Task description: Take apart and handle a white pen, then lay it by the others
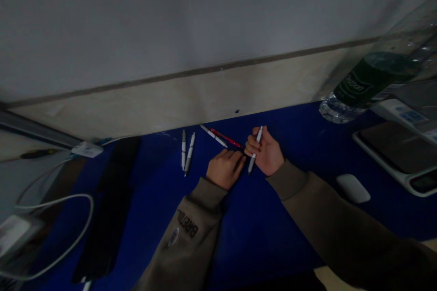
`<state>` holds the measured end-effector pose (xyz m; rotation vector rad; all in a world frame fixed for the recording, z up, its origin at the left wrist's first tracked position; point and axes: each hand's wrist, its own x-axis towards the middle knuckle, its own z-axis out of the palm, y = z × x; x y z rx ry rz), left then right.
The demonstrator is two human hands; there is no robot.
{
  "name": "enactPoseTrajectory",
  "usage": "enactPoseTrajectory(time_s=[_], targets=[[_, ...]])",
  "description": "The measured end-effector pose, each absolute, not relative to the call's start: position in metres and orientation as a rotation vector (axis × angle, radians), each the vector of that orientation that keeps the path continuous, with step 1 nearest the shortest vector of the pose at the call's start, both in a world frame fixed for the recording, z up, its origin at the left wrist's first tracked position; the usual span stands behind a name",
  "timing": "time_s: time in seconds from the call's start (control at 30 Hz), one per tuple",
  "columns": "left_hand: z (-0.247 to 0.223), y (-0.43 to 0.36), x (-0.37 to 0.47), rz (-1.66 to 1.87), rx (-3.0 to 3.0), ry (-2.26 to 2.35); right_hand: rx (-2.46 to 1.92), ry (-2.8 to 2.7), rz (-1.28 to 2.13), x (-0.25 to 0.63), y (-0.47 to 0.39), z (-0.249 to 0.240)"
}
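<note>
My right hand [268, 153] is closed around a white pen [255, 149], held upright-tilted above a blue table mat [273, 218]. My left hand [224, 168] rests knuckles-up on the mat just left of it, fingers curled toward the pen's lower tip; nothing shows in it. A red pen [227, 138] and another white pen [212, 135] lie on the mat just beyond my left hand. Two more white pens [187, 151] lie side by side further left.
A clear water bottle [368, 82] with a green label lies at the right. A white mouse [353, 188] and a white scale-like device [399, 154] sit right. A black slab [109, 204], white cables [68, 232] and an adapter [87, 149] lie left. A wall stands behind.
</note>
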<state>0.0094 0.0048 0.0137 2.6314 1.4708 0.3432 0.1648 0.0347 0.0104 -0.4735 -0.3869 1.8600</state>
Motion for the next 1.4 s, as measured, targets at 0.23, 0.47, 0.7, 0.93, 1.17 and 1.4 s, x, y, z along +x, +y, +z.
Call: enactPoseTrajectory(time_s=[0.23,0.47,0.7,0.93,1.17,1.4], targets=[[0.014,0.004,0.011,0.333,2.629,1.477,-0.503,-0.463,1.892,0.163,0.031,0.015],[0.015,0.005,0.010,0.336,2.625,1.476,-0.480,-0.479,1.865,0.160,0.032,0.016],[0.016,0.004,0.010,0.323,2.636,1.493,-0.581,-0.592,1.697,0.158,0.033,0.012],[0.014,0.004,0.010,0.339,2.637,1.483,-0.602,-0.660,1.644,0.155,0.031,0.015],[0.014,0.004,0.010,0.321,2.635,1.477,-0.618,-0.720,1.632,0.153,0.028,0.018],[0.014,0.005,0.009,0.318,2.641,1.474,-0.629,-0.858,1.595,0.150,0.026,0.016]])
